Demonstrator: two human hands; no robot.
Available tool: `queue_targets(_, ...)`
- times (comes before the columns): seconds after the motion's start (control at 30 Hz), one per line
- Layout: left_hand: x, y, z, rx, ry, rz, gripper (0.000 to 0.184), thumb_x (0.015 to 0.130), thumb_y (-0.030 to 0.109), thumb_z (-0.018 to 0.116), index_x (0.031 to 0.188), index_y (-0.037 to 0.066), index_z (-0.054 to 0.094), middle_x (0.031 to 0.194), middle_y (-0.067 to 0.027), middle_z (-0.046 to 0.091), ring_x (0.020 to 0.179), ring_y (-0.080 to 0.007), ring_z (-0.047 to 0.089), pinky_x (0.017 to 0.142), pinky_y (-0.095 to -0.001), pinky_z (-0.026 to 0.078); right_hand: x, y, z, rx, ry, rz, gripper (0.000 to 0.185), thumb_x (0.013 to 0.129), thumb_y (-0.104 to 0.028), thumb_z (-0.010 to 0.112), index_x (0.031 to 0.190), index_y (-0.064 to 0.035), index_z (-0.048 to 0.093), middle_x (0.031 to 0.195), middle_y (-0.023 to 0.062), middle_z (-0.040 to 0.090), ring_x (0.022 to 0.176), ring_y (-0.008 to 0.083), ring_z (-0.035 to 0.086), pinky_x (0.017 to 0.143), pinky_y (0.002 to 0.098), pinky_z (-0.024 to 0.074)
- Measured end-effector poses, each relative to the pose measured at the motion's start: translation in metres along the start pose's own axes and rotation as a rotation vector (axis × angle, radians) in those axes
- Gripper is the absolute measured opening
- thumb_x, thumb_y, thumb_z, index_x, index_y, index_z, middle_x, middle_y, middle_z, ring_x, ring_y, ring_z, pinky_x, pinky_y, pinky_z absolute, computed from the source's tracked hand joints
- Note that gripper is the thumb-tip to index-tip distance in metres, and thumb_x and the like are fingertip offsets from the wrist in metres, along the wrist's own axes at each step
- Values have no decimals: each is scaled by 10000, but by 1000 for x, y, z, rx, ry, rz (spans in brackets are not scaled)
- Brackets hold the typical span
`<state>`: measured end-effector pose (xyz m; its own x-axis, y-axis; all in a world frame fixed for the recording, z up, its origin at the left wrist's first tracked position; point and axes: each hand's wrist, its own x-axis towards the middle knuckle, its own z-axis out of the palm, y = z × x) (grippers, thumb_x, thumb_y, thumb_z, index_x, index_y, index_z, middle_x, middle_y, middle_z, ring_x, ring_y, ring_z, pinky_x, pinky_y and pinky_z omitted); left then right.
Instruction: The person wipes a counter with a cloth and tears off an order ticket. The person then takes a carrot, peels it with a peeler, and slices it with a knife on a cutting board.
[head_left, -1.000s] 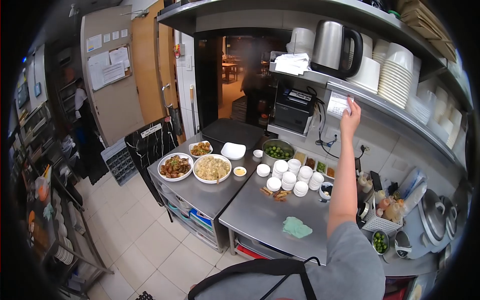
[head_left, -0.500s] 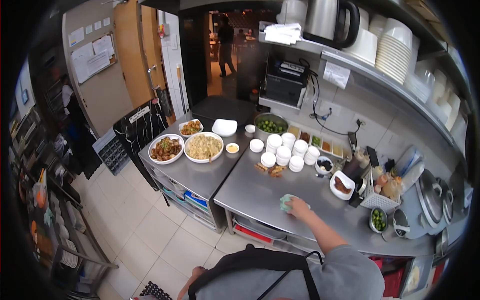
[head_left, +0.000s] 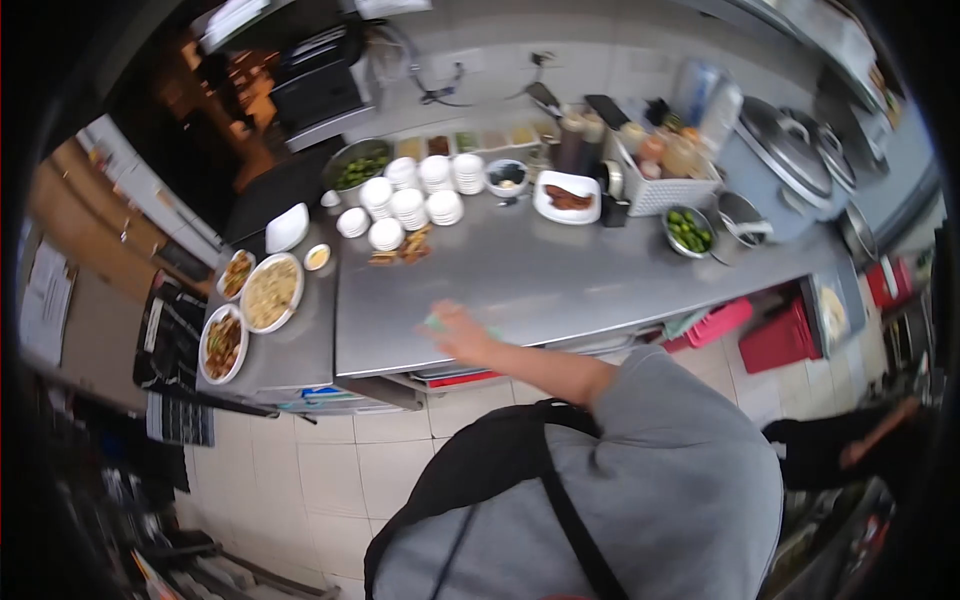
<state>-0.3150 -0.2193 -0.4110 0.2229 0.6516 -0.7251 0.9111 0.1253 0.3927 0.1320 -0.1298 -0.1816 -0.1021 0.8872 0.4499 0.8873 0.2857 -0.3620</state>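
Observation:
My right hand [head_left: 460,335] is over the front part of the steel counter [head_left: 560,265], blurred by motion. Its fingers close over a light green cloth [head_left: 435,322], which shows at the edges of the hand. Behind it on the counter lie some brown fried pieces [head_left: 402,247], beside stacks of small white dishes [head_left: 408,207]. Farther right sits a white square plate with dark brown meat [head_left: 568,198]. My left hand is out of sight.
At left stand a bowl of fried rice [head_left: 272,292], a bowl of browned food [head_left: 223,342] and a white dish [head_left: 288,229]. To the right are a basket of bottles [head_left: 665,190] and a bowl of green citrus [head_left: 689,232]. Another person [head_left: 840,445] is at lower right.
The view has swung to the right, shifting the counter leftward. My right hand stays on the counter with the cloth. My left hand, seen low before, has left the view.

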Motion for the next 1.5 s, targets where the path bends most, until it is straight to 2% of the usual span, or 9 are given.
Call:
queue_targets(0.2, 16, 33, -10, 114, -45, 68, 282, 711, 258, 582, 951, 117, 622, 1000, -142, 585, 947, -289, 551, 817, -373, 450, -8, 10, 18, -24, -124, -41, 450, 811, -252, 503, 1245, -164, 423, 1365, 199, 251, 1261, 395, 223, 1009, 479, 230)
queue_targets(0.47, 36, 102, -3, 246, -106, 176, 273, 713, 256, 577, 942, 117, 623, 979, -136, 591, 930, -287, 557, 805, -374, 455, -170, 155, -121, -417, 258, 594, 425, 761, -65, 483, 1184, -96, 475, 1301, 220, 343, 1170, 392, 368, 957, 462, 304)
queue_targets(0.83, 68, 223, 23, 442, -194, 356, 261, 716, 253, 570, 931, 115, 623, 951, -127, 599, 907, -284, 566, 789, -376, 461, -427, 217, -292, -702, 473, 1260, 468, 741, 12, 438, 1176, -143, 515, 1288, 215, 373, 1172, 374, 386, 970, 430, 326)
queue_targets(1.0, 79, 266, 34, 516, -211, 420, 256, 717, 251, 566, 925, 115, 624, 938, -124, 603, 897, -282, 569, 782, -376, 464, -499, 230, -365, -341, 981, 1896, 384, 811, -98, 439, 1189, -138, 501, 1146, 183, 521, 967, 324, 560, 814, 385, 450)
queue_targets(1.1, 83, 286, 40, 571, -226, 458, 253, 718, 251, 564, 922, 115, 624, 930, -121, 605, 890, -281, 572, 778, -377, 465, -470, 225, -398, -271, 1393, 1598, 362, 839, -189, 457, 1191, -111, 493, 1161, 182, 512, 1025, 310, 531, 853, 383, 422)
queue_targets(1.23, 88, 314, 50, 636, -241, 514, 249, 719, 249, 562, 917, 114, 624, 920, -118, 608, 882, -280, 575, 772, -377, 467, -460, 272, -384, -316, 1080, 1455, 447, 842, -276, 463, 1226, -49, 435, 1225, 246, 430, 1137, 373, 416, 940, 400, 344)
queue_targets(1.33, 88, 331, 57, 665, -240, 553, 246, 719, 249, 560, 914, 114, 624, 912, -116, 610, 876, -279, 577, 768, -377, 469, -473, 318, -323, -845, 123, 1505, 510, 773, -186, 501, 1246, -28, 397, 1253, 331, 324, 1151, 462, 352, 957, 421, 342)
queue_targets(1.4, 89, 339, 63, 676, -243, 575, 244, 720, 248, 559, 912, 114, 625, 907, -114, 612, 872, -279, 579, 765, -378, 470, -440, 284, -315, -577, 436, 1481, 517, 735, -42, 473, 1243, -5, 391, 1274, 302, 322, 1169, 400, 369, 945, 369, 373)
queue_targets(1.5, 93, 350, 74, 694, -254, 623, 241, 721, 247, 557, 909, 113, 625, 899, -112, 614, 865, -278, 581, 761, -378, 472, -410, 238, -303, -711, 79, 1357, 448, 762, -47, 424, 1210, -34, 428, 1272, 272, 347, 1158, 371, 403, 738, 349, 516)
